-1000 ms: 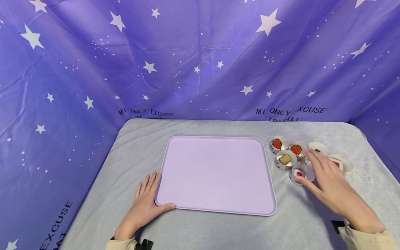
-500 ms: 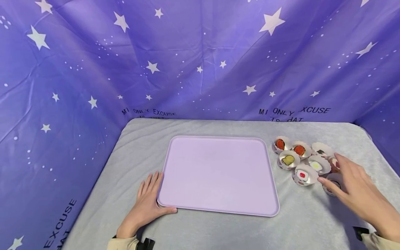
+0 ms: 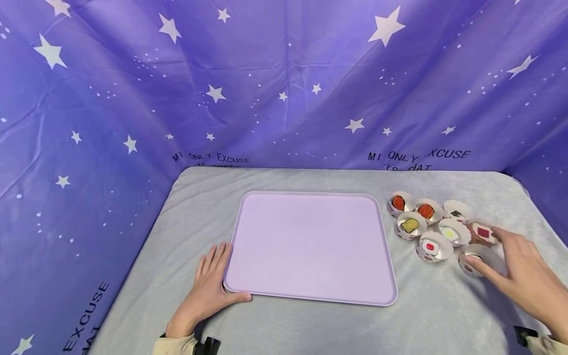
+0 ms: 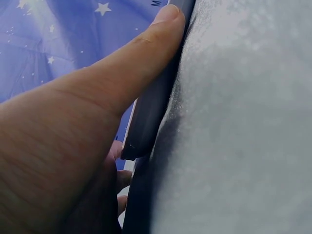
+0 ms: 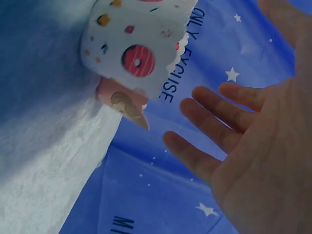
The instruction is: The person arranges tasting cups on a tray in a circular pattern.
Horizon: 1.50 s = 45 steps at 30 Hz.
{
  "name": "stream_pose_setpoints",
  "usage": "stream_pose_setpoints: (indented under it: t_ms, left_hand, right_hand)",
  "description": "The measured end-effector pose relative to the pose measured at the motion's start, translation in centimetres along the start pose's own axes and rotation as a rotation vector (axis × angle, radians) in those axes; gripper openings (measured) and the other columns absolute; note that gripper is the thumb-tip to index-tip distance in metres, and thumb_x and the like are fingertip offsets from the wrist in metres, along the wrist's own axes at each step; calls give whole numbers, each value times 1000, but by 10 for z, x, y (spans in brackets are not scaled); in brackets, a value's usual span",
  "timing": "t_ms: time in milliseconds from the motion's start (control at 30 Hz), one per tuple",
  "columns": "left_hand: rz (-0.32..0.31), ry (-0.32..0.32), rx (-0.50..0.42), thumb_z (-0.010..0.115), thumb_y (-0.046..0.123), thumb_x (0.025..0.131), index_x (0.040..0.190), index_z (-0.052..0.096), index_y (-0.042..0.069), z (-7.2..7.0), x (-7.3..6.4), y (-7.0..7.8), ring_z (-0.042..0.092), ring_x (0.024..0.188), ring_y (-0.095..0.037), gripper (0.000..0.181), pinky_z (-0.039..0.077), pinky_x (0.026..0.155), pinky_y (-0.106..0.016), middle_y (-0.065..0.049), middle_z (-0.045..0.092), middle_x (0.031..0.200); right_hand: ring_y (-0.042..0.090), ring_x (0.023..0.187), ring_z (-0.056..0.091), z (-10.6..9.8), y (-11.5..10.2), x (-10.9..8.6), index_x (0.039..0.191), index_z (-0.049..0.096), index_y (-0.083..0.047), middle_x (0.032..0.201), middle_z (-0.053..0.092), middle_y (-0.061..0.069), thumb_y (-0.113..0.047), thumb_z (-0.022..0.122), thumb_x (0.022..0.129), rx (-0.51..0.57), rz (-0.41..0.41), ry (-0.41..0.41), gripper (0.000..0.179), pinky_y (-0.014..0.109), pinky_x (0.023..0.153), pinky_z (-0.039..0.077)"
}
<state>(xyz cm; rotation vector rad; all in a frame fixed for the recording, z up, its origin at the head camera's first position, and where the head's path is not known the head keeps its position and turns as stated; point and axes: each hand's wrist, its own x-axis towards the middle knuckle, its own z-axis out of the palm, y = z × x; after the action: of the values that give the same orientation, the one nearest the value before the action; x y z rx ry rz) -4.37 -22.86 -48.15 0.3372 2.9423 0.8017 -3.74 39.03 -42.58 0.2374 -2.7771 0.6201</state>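
My left hand [image 3: 207, 288] lies at the near left corner of a lilac tray [image 3: 310, 246]. Its fingers reach along the left edge, and the thumb [image 4: 146, 53] touches the near edge in the left wrist view. At the right, my right hand [image 3: 528, 273] is held with spread fingers over the nearest paper baking cup [image 3: 468, 268]. In the right wrist view a gap shows between the fingers [image 5: 209, 119] and that cup [image 5: 112, 51], which has a donut print. The thumb partly hides what lies in it. Behind it a cup holds a white piece with a dark red square [image 3: 483, 232].
Several more paper cups stand grouped right of the tray, holding small sushi-like pieces: red-topped [image 3: 426, 212], yellow [image 3: 409, 226], white with a red dot [image 3: 430, 246] and white with green [image 3: 449, 234]. A grey cloth [image 3: 310, 325] covers the table; a starry purple curtain [image 3: 266, 59] hangs behind.
My right hand has moved right across the cups, uncovering the white pieces, and then over to the nearest right cup. The left hand stays at the tray corner.
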Motion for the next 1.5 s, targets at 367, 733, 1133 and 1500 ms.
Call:
stream_pose_setpoints:
  t_ms: [367, 733, 1133, 1500]
  left_hand:
    - [8, 16, -2, 80, 69, 64, 159, 20, 7, -2, 1, 1, 10, 150, -43, 128, 3, 116, -64, -21, 21, 163]
    - [4, 19, -13, 81, 68, 64, 158, 21, 7, -3, 0, 2, 10, 150, -43, 128, 3, 116, -63, -21, 21, 163]
    - [7, 13, -7, 80, 70, 65, 159, 20, 7, -3, 0, 2, 10, 151, -43, 128, 3, 117, -63, -21, 21, 163]
    - [8, 18, -14, 80, 70, 64, 159, 20, 7, -1, 0, 1, 10, 151, -43, 128, 3, 117, -63, -21, 20, 163]
  right_hand:
    - [57, 109, 37, 2, 7, -7, 134, 36, 20, 117, 44, 42, -28, 74, 89, 26, 122, -85, 76, 70, 92, 25]
    - [-5, 99, 44, 3, 16, -14, 129, 45, 12, 115, 51, 35, -25, 83, 80, 61, 127, -63, 72, 22, 84, 36]
    - [-29, 100, 31, 14, 28, -14, 127, 54, 9, 117, 55, -5, -10, 93, 61, 138, -33, -10, 80, -3, 71, 33]
    - [-1, 94, 56, 20, 29, -15, 125, 53, 1, 119, 61, 22, -25, 92, 66, 7, 79, -102, 75, 31, 68, 41]
